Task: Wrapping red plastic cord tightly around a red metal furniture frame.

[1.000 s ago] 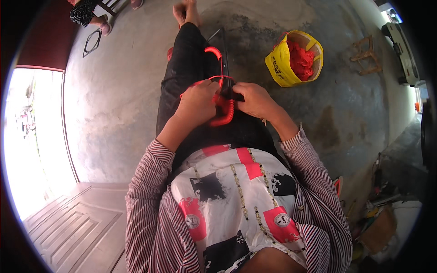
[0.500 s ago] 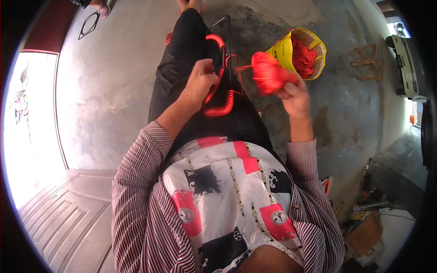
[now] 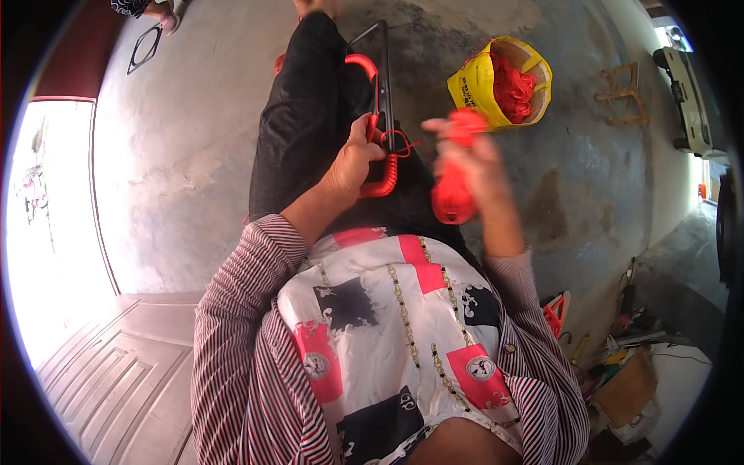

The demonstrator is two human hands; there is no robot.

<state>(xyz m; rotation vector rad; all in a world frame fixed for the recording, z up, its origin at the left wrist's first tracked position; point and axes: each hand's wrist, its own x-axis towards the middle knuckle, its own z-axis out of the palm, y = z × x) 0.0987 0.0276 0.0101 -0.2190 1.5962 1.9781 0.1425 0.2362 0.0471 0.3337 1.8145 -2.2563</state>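
Observation:
Over my lap lies a dark metal frame. Red cord is coiled tightly around a curved part, forming a ribbed red section. My left hand grips the cord-wrapped frame, thumb and fingers closed beside the dark bar. A loose loop of red cord curls just right of those fingers. To the right, my right hand is closed around the middle of a red cord bundle, which shows above and below the hand. Both hand and bundle are smeared by motion.
A yellow bag holding more red cord stands on the concrete floor ahead to the right. Farther right is a small wooden stool. A cardboard piece and clutter lie at lower right. Another person's foot shows at upper left.
My right hand has brought the cord bundle down and slightly left, turning it more upright. My left hand has shifted right and down along the cord-wrapped frame.

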